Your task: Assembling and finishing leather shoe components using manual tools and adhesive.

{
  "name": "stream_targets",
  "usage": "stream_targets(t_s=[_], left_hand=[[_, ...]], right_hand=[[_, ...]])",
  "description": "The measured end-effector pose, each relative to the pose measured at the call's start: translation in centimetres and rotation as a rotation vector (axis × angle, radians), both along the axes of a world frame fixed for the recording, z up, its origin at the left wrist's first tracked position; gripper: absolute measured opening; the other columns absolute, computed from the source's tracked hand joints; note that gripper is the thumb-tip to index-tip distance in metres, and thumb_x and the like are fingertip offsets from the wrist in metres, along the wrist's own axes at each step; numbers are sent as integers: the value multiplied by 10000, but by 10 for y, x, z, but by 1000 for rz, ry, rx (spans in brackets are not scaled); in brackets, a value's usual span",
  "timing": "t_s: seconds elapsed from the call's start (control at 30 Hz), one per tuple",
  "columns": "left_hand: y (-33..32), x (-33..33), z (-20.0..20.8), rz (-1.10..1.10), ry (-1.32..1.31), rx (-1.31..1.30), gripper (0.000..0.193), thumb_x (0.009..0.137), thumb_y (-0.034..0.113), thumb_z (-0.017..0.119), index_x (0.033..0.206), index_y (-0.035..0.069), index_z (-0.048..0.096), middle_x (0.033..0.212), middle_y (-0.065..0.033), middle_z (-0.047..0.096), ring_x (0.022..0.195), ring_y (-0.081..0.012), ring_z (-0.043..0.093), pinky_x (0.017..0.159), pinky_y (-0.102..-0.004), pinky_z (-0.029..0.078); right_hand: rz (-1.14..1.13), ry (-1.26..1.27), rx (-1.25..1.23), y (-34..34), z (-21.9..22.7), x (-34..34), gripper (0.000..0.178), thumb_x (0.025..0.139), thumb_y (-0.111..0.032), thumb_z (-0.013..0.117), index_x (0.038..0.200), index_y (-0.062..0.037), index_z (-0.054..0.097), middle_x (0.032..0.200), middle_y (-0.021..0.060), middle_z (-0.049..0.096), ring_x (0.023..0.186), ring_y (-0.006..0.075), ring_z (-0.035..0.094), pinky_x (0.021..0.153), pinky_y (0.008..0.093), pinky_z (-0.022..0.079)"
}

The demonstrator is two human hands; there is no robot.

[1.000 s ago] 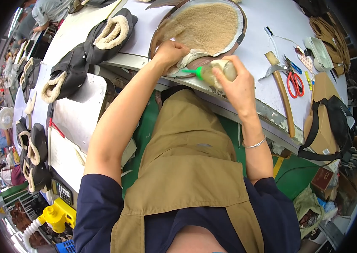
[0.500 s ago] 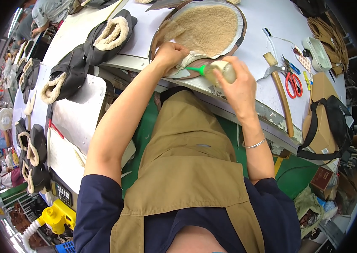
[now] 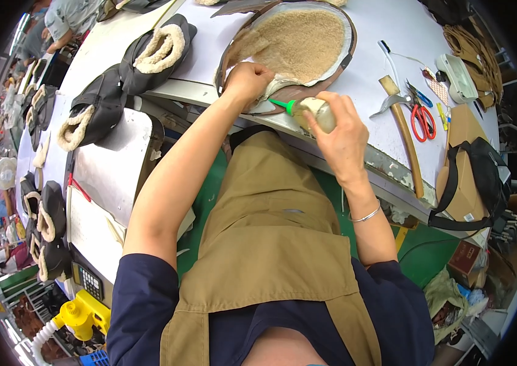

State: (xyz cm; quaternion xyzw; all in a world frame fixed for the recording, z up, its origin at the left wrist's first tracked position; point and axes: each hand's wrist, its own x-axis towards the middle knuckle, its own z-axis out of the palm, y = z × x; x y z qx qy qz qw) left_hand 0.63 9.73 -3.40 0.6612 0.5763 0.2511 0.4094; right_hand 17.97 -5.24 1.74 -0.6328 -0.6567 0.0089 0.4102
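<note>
My right hand (image 3: 343, 131) is wrapped round a squeeze bottle (image 3: 315, 114) with a pale yellowish body. Its green nozzle points left, with the tip at the near edge of a shoe upper. This upper is a piece with a brown outer layer (image 3: 322, 86) and a beige fleece lining (image 3: 298, 43), lying spread on the table. My left hand (image 3: 249, 83) pinches the lining's near-left edge, fingers closed; the exact bit between the fingertips is partly hidden. A whitish flap lies between the left fingers and the nozzle.
To the right lie a wooden-handled hammer (image 3: 405, 137), red-handled scissors (image 3: 423, 124), a white brush (image 3: 388, 55) and a black bag (image 3: 484, 177) on cardboard. Black fleece-lined shoes (image 3: 159, 52) stand at left, beyond a metal plate (image 3: 115, 158). A person (image 3: 69, 24) works at far left.
My right hand and the bottle have dropped a little toward me, and the bottle's tilt has changed. My left hand stays nearly in place at the lining's edge.
</note>
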Motion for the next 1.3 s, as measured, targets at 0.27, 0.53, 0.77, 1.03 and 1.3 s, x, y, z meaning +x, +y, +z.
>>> stream_targets(t_s=[0.27, 0.53, 0.77, 1.03, 1.3], left_hand=[[-10, 3, 12, -6, 109, 52, 256, 861, 246, 687, 945, 5, 711, 786, -71, 689, 715, -120, 606, 688, -299, 491], [-13, 5, 16, -6, 109, 39, 263, 858, 249, 685, 955, 7, 716, 797, -85, 700, 705, -132, 617, 686, -307, 494], [-10, 5, 3, 26, 62, 146, 199, 807, 255, 672, 859, 71, 732, 812, -131, 708, 751, -254, 676, 732, -368, 510], [-10, 5, 4, -24, 92, 133, 242, 858, 219, 675, 926, -11, 706, 780, -83, 697, 696, -126, 603, 683, -295, 484], [-12, 4, 5, -25, 56, 114, 245, 856, 223, 681, 921, -12, 705, 766, -80, 692, 675, -124, 588, 664, -307, 481]], right_hand=[[-106, -79, -20, -10, 4, 22, 294, 813, -317, 735, 1033, -161, 618, 868, 68, 585, 737, 294, 641, 601, 396, 509], [-53, -42, -54, -20, 1, 13, 322, 796, -325, 751, 1036, -159, 615, 859, 62, 577, 708, 290, 630, 587, 400, 504], [-137, -22, -13, -11, 2, 13, 325, 785, -317, 759, 1036, -168, 616, 855, 61, 571, 707, 298, 626, 581, 406, 498], [-132, -3, -26, -4, -2, 8, 317, 794, -319, 750, 1033, -163, 611, 846, 68, 563, 702, 310, 619, 562, 406, 494], [-140, -33, -24, -3, 4, 11, 306, 808, -339, 737, 1032, -170, 616, 852, 60, 576, 711, 291, 633, 575, 402, 507]])
